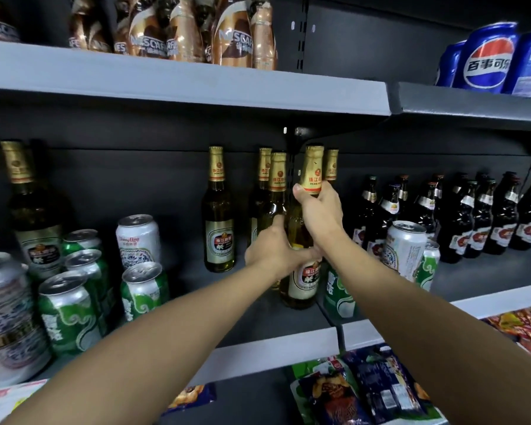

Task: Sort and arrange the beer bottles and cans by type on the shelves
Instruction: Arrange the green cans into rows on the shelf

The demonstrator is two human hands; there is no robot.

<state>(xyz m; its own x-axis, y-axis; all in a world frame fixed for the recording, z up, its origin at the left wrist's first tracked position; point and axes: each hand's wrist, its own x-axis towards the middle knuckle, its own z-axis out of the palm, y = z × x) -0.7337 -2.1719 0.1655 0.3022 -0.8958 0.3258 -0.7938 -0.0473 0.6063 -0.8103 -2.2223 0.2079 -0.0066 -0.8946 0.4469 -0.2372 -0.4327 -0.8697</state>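
Observation:
A gold-foiled beer bottle (302,283) stands at the middle shelf's front. My right hand (319,213) grips its neck just under the foil. My left hand (276,250) wraps round its body above the label. Three more gold-foil bottles (219,222) stand behind and to the left, another (28,207) at far left. Green cans (68,314) and white cans (138,240) crowd the left of the shelf. A white can (406,250) and green cans (337,299) sit right of my arms. Dark bottles with red labels (478,222) fill the right shelf.
The upper shelf (196,84) carries brown coffee bottles (190,29) and blue cola cans (488,56) at the right. Snack packets (365,391) lie on the lower shelf below my arms. A large white can (6,320) stands at the near left edge.

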